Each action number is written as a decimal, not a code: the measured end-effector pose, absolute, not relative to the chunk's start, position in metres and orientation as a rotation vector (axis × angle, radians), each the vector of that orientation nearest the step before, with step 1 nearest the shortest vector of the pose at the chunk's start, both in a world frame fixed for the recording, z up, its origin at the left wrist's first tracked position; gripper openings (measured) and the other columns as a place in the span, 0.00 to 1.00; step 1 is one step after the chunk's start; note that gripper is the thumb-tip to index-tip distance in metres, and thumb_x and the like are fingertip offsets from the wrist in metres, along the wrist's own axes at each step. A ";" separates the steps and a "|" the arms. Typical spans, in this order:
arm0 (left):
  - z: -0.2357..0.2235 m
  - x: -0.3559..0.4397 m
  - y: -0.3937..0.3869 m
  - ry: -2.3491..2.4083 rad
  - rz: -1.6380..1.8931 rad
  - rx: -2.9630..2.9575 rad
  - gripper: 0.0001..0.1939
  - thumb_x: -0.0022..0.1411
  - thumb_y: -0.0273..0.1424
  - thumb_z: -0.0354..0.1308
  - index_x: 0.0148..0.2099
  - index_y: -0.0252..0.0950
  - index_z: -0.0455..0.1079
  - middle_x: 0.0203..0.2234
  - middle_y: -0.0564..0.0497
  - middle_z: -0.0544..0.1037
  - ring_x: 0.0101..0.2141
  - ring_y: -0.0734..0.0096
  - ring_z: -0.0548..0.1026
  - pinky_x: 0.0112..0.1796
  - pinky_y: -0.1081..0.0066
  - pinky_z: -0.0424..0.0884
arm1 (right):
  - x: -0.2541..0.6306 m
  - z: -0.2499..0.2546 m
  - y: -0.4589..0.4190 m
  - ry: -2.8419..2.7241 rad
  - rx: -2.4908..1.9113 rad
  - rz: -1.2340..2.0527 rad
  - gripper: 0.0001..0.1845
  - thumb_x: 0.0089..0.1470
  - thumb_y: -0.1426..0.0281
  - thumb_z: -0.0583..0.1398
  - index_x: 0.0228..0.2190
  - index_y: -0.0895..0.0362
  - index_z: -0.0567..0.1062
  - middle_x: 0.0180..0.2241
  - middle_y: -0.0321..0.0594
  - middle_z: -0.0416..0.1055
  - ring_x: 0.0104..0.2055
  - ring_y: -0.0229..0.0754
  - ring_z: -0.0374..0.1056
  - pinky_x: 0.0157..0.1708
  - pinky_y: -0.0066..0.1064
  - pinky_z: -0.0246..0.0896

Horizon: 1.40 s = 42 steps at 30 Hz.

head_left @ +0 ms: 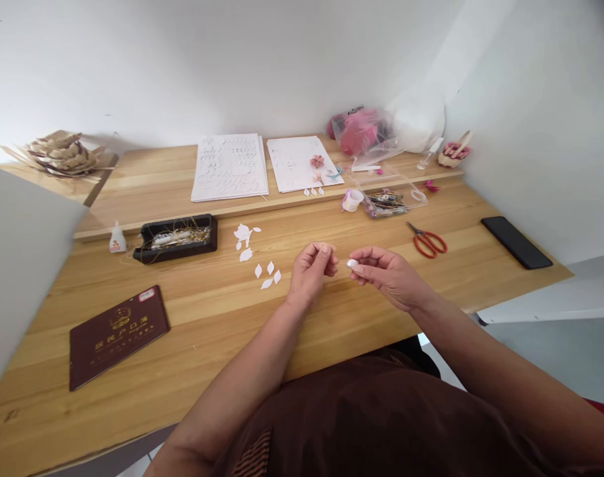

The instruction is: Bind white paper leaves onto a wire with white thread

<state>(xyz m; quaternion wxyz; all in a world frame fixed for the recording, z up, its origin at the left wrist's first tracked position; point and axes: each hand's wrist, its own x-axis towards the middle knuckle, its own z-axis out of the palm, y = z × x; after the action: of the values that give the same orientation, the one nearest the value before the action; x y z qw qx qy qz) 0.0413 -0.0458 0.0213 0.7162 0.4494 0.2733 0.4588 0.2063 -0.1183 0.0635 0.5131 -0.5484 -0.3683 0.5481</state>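
Above the desk, my right hand (384, 275) pinches a small, shiny white piece (352, 264) between thumb and fingertips; its exact kind is too small to make out. A short gap to the left, my left hand (312, 268) is closed, thumb pressed on the index finger, and whatever lies in that pinch is hidden. Several white leaf-shaped cutouts (267, 283) lie left of my left hand, with larger white petal cutouts (242, 232) behind them. Red-handled scissors (430, 244) rest on the desk to the right of my right hand.
Along the back stand a black tray (177, 238) of wires, a glue bottle (117, 238), a ribbon spool (352, 200) and a clear box (389, 202). Paper sheets (230, 169) lie on the raised shelf. A maroon booklet (118, 338) is at left, a black phone (515, 242) at right.
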 end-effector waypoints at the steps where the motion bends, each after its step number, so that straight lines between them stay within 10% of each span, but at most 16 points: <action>1: 0.022 0.042 -0.047 0.610 0.983 0.969 0.25 0.59 0.54 0.67 0.39 0.36 0.71 0.28 0.55 0.75 0.25 0.78 0.71 0.30 0.74 0.69 | 0.206 0.063 -0.118 -0.882 -1.309 1.290 0.21 0.41 0.61 0.79 0.36 0.54 0.82 0.29 0.35 0.79 0.33 0.37 0.74 0.32 0.29 0.67; 7: 0.025 0.044 -0.051 0.541 0.900 1.078 0.23 0.48 0.42 0.78 0.39 0.34 0.75 0.31 0.52 0.79 0.32 0.77 0.75 0.37 0.73 0.71 | 0.197 0.064 -0.117 -0.842 -1.289 1.147 0.19 0.40 0.63 0.79 0.33 0.54 0.81 0.32 0.36 0.81 0.33 0.36 0.75 0.33 0.28 0.70; 25: 0.011 0.049 -0.056 0.564 1.267 1.536 0.05 0.62 0.25 0.62 0.42 0.36 0.73 0.38 0.48 0.82 0.37 0.73 0.81 0.42 0.69 0.81 | 0.194 0.070 -0.124 -1.432 -1.480 0.527 0.06 0.58 0.67 0.67 0.39 0.54 0.82 0.36 0.40 0.81 0.37 0.42 0.76 0.35 0.34 0.71; 42: 0.021 0.044 -0.057 0.720 1.252 1.656 0.05 0.61 0.26 0.65 0.40 0.38 0.77 0.34 0.48 0.81 0.34 0.70 0.77 0.39 0.69 0.74 | 0.190 0.076 -0.123 -1.550 -1.602 0.316 0.05 0.60 0.66 0.66 0.37 0.51 0.83 0.36 0.39 0.84 0.33 0.44 0.77 0.35 0.37 0.71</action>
<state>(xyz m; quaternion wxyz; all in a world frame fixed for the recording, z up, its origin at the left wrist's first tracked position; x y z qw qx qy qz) 0.0444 -0.0574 0.0205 0.4548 0.6711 0.2920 0.5075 0.1901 -0.1232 0.0762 0.4307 -0.6422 -0.6213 0.1266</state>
